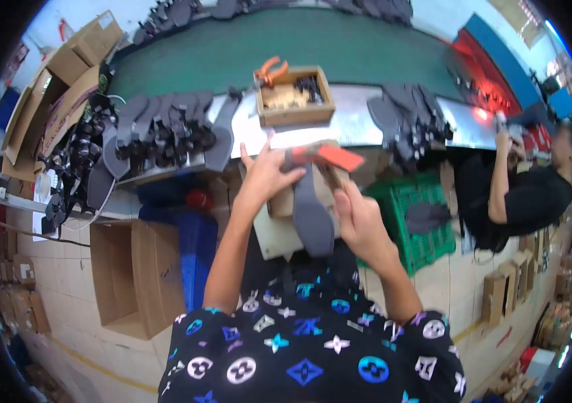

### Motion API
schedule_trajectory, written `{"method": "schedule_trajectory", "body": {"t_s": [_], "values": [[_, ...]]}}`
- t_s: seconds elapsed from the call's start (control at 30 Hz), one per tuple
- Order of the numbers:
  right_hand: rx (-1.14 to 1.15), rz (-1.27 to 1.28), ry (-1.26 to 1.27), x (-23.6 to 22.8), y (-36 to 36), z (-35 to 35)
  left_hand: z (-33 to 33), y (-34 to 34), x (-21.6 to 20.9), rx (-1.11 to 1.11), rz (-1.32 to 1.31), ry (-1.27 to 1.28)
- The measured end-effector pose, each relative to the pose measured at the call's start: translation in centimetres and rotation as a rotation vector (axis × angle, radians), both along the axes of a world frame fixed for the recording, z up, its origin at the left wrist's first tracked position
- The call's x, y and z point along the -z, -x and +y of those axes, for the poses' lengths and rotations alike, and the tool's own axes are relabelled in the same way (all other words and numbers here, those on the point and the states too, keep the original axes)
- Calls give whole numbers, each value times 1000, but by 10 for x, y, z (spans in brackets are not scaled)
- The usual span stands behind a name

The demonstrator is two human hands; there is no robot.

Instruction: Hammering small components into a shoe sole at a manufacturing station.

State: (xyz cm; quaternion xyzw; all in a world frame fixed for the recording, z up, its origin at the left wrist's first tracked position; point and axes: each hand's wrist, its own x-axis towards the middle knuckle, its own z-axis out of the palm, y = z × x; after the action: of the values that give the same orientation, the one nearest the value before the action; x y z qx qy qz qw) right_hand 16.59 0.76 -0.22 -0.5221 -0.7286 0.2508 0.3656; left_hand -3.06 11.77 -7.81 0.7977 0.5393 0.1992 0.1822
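Observation:
A dark grey shoe sole (313, 218) lies lengthwise on a tan block-topped stand (281, 203) in front of me, its broad end toward me. My left hand (267, 176) is at the stand's left, fingers spread apart, its thumb touching the sole's upper part. My right hand (364, 225) is closed around the handle of a hammer (341, 158). The hammer's head, red at its right end and dark at its left, is over the far part of the sole and hides what lies there.
Beyond the stand, a wooden box (296, 118) holds orange-handled pliers (272, 71) and small parts. Grey soles with dark straps (165, 127) line the bench on both sides. A green crate (427, 247) stands right, a cardboard box (137, 279) left. A co-worker (534, 191) sits at right.

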Motion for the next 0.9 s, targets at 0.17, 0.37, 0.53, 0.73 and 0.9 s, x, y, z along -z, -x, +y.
{"method": "schedule_trajectory", "body": {"t_s": [0.17, 0.37, 0.53, 0.73, 0.9], "values": [[72, 43, -211, -30, -10, 1, -22, 7, -20, 213, -297, -216], [24, -292, -294, 25, -14, 30, -119, 17, -95, 343, -764, 429], [-243, -349, -306, 13, -10, 30, -154, 18, -120, 408, -949, 698], [-936, 254, 50, -60, -23, -2, -159, 14, -118, 517, -1226, 1263], [-1145, 124, 1, -79, -28, -2, -154, 7, -111, 787, -1179, 1399]]}}
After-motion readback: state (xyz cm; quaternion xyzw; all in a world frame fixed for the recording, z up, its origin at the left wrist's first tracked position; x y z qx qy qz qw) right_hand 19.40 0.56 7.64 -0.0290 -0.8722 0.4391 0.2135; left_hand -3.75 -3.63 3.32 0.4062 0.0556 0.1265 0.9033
